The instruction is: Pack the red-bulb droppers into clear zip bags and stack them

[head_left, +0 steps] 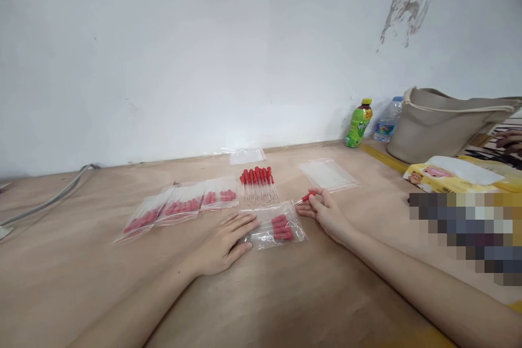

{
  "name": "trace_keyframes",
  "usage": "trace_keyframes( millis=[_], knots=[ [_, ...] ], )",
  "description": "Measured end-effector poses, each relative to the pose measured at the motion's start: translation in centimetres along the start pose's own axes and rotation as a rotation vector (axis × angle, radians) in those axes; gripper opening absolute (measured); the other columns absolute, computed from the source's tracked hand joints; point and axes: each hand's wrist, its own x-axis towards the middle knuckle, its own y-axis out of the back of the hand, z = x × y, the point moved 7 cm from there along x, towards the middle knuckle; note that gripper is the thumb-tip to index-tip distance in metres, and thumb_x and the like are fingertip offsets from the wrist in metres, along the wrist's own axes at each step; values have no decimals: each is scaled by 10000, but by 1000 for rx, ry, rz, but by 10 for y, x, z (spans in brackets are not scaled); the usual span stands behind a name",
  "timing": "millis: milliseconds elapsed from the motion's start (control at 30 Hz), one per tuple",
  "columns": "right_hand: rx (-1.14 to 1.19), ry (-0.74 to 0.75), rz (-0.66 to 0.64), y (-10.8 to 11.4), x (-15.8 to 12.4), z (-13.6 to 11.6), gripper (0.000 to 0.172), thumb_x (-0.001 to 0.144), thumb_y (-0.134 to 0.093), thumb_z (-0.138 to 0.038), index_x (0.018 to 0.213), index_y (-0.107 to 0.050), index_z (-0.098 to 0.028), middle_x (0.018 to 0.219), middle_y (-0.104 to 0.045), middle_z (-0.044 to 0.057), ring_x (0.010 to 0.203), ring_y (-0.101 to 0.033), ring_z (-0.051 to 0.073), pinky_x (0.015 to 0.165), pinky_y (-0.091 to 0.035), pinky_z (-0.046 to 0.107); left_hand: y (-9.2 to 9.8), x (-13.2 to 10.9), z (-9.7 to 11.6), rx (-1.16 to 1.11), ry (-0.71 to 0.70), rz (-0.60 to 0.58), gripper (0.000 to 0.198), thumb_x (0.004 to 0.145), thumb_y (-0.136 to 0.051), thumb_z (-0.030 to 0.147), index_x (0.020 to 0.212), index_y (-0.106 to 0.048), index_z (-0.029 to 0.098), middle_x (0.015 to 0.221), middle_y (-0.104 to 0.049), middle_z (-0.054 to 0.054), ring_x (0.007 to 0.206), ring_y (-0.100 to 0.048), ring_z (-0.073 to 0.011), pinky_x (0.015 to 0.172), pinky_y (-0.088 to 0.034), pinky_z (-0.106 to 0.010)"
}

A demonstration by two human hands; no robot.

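My left hand point(224, 244) lies flat with fingers stretched out, pressing the left edge of a clear zip bag point(277, 227) that holds several red-capped droppers. My right hand point(326, 215) is closed in a pinch on one red-capped dropper point(305, 197) just right of that bag's mouth. A loose row of red-capped droppers point(258, 182) lies behind the bag. Three filled bags point(181, 207) lie in a line to the left.
Empty clear bags point(328, 175) lie to the right and another bag point(247, 155) by the wall. A green bottle point(359, 123), a water bottle point(387, 119), a beige tote point(444, 122) and a yellow wipes pack point(452, 175) stand at right. A grey cable point(53, 196) runs at left.
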Motion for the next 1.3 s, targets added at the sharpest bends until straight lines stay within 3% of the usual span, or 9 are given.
trace_keyframes(
  millis=[100,200,433,500,667,767,967,1133,1300],
  knots=[
    [-138,-37,-138,-5,-2,2,344,643,-624,-394,833,-418,-195,751,-577,0,620,-587,101,629,-495,275,1,1,1,3,-6,5,452,914,-333,348,1347,-234,268,1381,-305,-10,1269,-254,-191,1052,-202,-410],
    [-306,-68,-279,-10,-3,5,326,647,-634,-407,810,-480,-171,673,-564,-12,551,-524,68,479,-426,188,2,0,1,4,-1,2,459,913,-333,353,1350,-227,266,1379,-308,-14,1268,-256,-194,1054,-194,-409],
    [-465,-139,-403,-6,1,6,342,706,-563,-455,869,-511,-159,467,-490,-67,349,-380,35,332,-266,144,1,0,0,-7,1,12,469,908,-346,349,1352,-219,269,1385,-297,-15,1266,-260,-197,1056,-181,-410],
    [-466,-140,-442,-4,2,3,339,702,-572,-442,880,-508,-160,502,-519,-57,360,-394,35,341,-282,145,0,0,0,-1,4,8,472,907,-347,349,1353,-213,268,1395,-274,-16,1272,-245,-196,1055,-177,-415],
    [-434,-78,-580,-7,-4,-8,285,637,-655,-363,811,-529,-175,887,-583,21,502,-484,41,354,-306,142,0,0,1,1,-16,4,480,906,-355,331,1356,-197,271,1391,-283,-11,1269,-255,-180,1060,-166,-404],
    [-460,-76,-631,-15,-7,-5,290,636,-655,-358,839,-552,-179,776,-582,-7,484,-476,42,362,-301,139,1,1,2,-7,-29,19,476,907,-354,331,1354,-202,276,1380,-306,-12,1261,-274,-189,1056,-169,-413],
    [-535,-54,-570,-27,-3,4,380,705,-578,-395,1020,-592,-181,521,-521,-49,463,-457,61,410,-322,160,1,1,1,0,-23,19,473,908,-347,350,1353,-209,271,1380,-307,-19,1259,-276,-202,1054,-169,-421],
    [-546,-44,-485,-28,0,2,347,642,-637,-355,929,-638,-160,488,-524,-58,413,-401,47,404,-300,171,0,0,1,5,-13,6,462,913,-333,359,1351,-212,278,1387,-290,-11,1266,-261,-196,1057,-167,-410],
    [-524,-96,-349,-22,4,4,306,605,-664,-365,808,-626,-140,544,-578,-22,438,-461,67,377,-309,169,0,1,0,14,-8,2,456,914,-334,356,1348,-220,276,1388,-290,-12,1268,-257,-188,1058,-162,-409]
  ],
)
